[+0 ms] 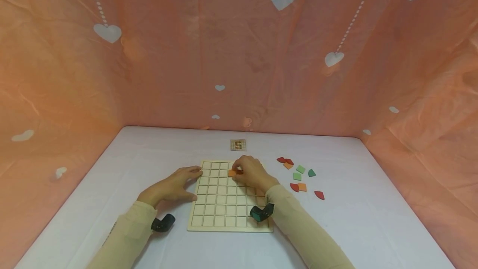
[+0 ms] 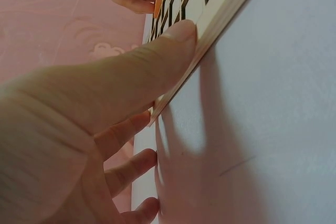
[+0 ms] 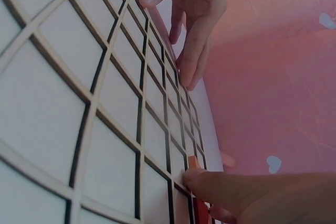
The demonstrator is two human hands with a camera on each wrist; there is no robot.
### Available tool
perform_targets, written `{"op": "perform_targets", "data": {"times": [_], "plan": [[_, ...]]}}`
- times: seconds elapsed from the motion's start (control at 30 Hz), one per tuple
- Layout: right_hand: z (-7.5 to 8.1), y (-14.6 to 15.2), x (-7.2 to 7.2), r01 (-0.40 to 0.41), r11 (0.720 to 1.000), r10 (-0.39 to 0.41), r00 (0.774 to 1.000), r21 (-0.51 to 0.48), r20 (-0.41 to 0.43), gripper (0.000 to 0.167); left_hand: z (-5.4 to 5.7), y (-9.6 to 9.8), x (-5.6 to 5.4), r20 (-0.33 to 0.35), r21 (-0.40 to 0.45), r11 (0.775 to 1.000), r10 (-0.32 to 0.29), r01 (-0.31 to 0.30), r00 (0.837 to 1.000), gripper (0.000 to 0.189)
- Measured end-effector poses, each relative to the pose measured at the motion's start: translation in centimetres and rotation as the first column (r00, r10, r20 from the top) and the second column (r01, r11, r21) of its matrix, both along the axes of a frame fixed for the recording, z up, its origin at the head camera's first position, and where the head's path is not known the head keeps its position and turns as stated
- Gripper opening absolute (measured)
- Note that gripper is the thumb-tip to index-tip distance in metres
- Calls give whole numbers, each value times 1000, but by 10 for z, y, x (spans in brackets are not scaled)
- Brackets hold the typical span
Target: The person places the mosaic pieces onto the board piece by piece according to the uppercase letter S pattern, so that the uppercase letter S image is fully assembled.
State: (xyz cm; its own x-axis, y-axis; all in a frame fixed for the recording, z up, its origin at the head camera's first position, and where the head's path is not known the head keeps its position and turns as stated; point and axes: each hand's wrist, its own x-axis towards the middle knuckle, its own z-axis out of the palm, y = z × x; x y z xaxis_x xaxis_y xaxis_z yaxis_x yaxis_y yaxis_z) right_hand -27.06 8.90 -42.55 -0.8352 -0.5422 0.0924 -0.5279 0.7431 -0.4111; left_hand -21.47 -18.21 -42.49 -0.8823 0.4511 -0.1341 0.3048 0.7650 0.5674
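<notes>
A pale wooden grid board (image 1: 220,210) lies on the table. My left hand (image 1: 174,186) steadies its left edge, thumb and fingers spread; in the left wrist view the thumb (image 2: 181,31) touches the rim. Over the board's upper part, my right hand (image 1: 251,172) has its fingers bent down and holds a red piece (image 3: 200,211), mostly covered by the hand. Beside it, an orange square tile (image 1: 231,173) sits on a grid cell, the right thumb (image 3: 195,176) right at its edge.
Loose pieces lie right of the board: red quarter-rounds (image 1: 319,195), orange squares (image 1: 302,187), light green squares (image 1: 297,176) and a dark green piece (image 1: 311,173). A small pattern card (image 1: 238,145) lies behind the board. Orange-pink curtains (image 1: 239,53) enclose the table.
</notes>
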Motion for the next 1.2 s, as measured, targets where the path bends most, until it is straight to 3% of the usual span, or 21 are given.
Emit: {"op": "perform_targets", "data": {"times": [0.43,0.87,1.2], "plan": [[-2,6,-1,-14,1000,14,1000,-5,17,26,-2,1,-2,0,-5,1000,11,-11,1000,82],[-1,15,7,-22,1000,21,998,-14,-57,23,0,0,-1,-3,-4,1000,12,-12,1000,81],[-1,31,13,49,995,-47,999,-91,19,27,-2,1,-2,-13,-6,1000,4,-4,1000,81]]}}
